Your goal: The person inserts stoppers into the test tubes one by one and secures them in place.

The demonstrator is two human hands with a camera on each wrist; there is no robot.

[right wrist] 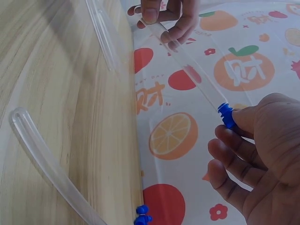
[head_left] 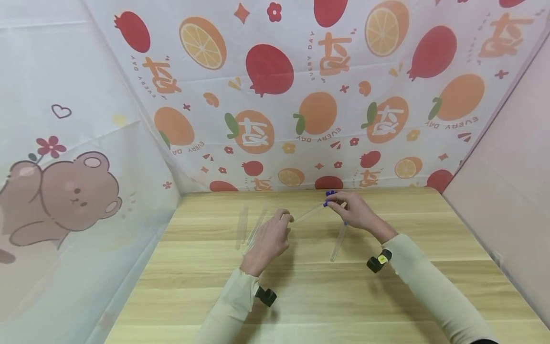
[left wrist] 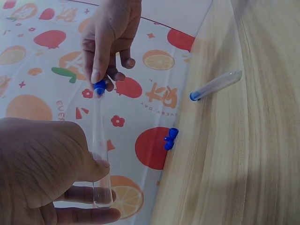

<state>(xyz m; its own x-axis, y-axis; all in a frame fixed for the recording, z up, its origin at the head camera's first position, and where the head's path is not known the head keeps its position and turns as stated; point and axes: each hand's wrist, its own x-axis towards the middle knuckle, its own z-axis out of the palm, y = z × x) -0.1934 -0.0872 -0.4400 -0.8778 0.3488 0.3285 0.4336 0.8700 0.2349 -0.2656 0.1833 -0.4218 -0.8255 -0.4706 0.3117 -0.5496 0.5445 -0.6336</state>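
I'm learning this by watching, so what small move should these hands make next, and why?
Probably press the blue cap firmly onto the clear tube: the right hand pinches the cap at the tube's mouth while the left hand holds the other end, and how snugly it sits is hard to tell.

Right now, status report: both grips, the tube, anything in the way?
Left grip: holding clear tube near one end. Right grip: pinching blue cap at tube's other end. Nothing visibly blocking between them.
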